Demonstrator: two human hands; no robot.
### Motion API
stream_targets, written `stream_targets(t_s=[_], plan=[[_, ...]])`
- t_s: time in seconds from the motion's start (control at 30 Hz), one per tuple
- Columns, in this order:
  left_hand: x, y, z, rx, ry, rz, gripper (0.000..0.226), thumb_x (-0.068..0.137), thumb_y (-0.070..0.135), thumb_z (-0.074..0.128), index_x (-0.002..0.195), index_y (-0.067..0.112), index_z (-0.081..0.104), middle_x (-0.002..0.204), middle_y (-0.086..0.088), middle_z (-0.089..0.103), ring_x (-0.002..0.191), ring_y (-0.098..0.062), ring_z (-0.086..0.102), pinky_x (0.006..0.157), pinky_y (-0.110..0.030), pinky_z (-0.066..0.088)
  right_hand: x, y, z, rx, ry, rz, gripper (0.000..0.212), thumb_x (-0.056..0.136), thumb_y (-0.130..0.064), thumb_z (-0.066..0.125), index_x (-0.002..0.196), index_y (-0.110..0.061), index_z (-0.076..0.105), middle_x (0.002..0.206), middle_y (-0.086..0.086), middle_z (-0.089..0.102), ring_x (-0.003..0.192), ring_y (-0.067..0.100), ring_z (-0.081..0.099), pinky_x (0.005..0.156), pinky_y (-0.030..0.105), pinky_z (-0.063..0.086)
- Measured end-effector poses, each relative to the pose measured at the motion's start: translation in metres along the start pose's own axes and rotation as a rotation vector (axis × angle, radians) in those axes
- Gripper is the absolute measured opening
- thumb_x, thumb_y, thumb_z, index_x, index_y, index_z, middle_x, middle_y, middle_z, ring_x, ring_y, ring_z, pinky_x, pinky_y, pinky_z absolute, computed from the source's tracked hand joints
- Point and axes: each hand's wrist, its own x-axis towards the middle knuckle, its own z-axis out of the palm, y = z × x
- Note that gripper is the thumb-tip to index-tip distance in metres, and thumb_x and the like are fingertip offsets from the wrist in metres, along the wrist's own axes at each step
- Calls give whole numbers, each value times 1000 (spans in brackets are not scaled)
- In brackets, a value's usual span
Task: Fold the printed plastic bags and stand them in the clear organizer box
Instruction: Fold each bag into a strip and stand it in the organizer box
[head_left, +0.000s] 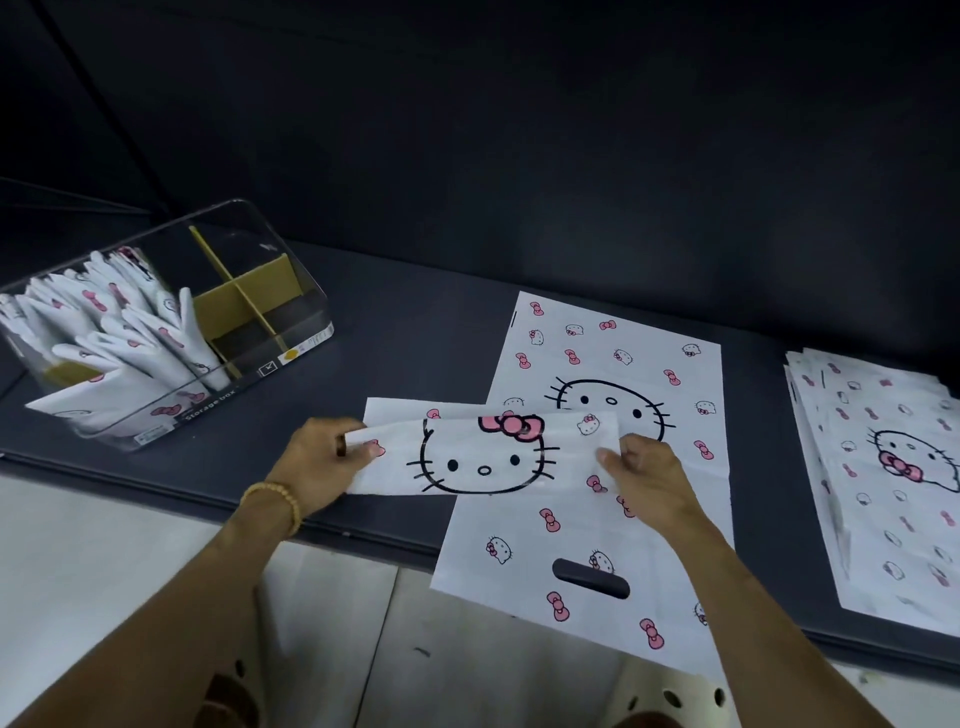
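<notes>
White plastic, half-folded bag (483, 457) lies crosswise, left hand (322, 467) and right hand (644, 478) pinching its two ends. Clear organizer box (291, 332) waits at ten o'clock, nearer the left hand.

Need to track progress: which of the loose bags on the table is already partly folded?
The bag held in both hands, a narrow strip showing the big cat face. The flat bag beneath and the stack at right lie unfolded.

Packing workspace, dark padded table (415, 332), stack of printed bags (883, 467), dark backdrop
</notes>
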Motion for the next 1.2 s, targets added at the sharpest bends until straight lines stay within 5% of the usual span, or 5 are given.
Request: stream_targets(t_s=[0.47, 0.6, 0.8, 1.03, 1.2], plan=[[5, 3, 43, 523, 473, 87, 37, 93, 30, 56, 121, 7, 55, 121, -17, 53, 97, -38, 57, 69, -46, 50, 8, -11, 22, -247, 131, -29, 40, 97, -22, 51, 63, -15, 32, 53, 3, 37, 58, 27, 38, 61, 35, 40], [4, 7, 52, 795, 242, 432, 49, 96, 35, 31, 123, 11, 64, 135, -10, 56, 129, -33, 48, 107, -54, 35, 6, -13, 24, -258, 131, -15, 32, 98, -23, 47, 70, -11, 36, 58, 6, 42, 63, 32, 44, 66, 40, 46], [19, 5, 59, 834, 8, 344, 72, 93, 51, -1, 153, 17, 19, 161, -1, 16, 150, -21, 6, 120, -37, -2, 6, -13, 26, -260, 150, -19, 27, 96, -20, 48, 72, -13, 37, 57, 5, 43, 65, 33, 47, 67, 41, 48], [30, -4, 63, 925, -22, 326, 65, 98, 51, 10, 153, 21, -8, 162, -1, -8, 149, -23, -12, 121, -41, -7, -10, -42, 62, -508, 458, -330, 54, 74, 0, 68, 127, 1, 57, 124, 21, 59, 115, 40, 55, 91, 47, 46], [31, -4, 63, 946, -35, 331, 64, 98, 51, 6, 154, 20, -6, 162, -2, -9, 149, -24, -12, 120, -42, -6, -14, -79, 124, -553, 84, -621, 52, 102, -25, 40, 151, -10, 32, 162, 11, 21, 150, 27, 16, 121, 42, 13]])
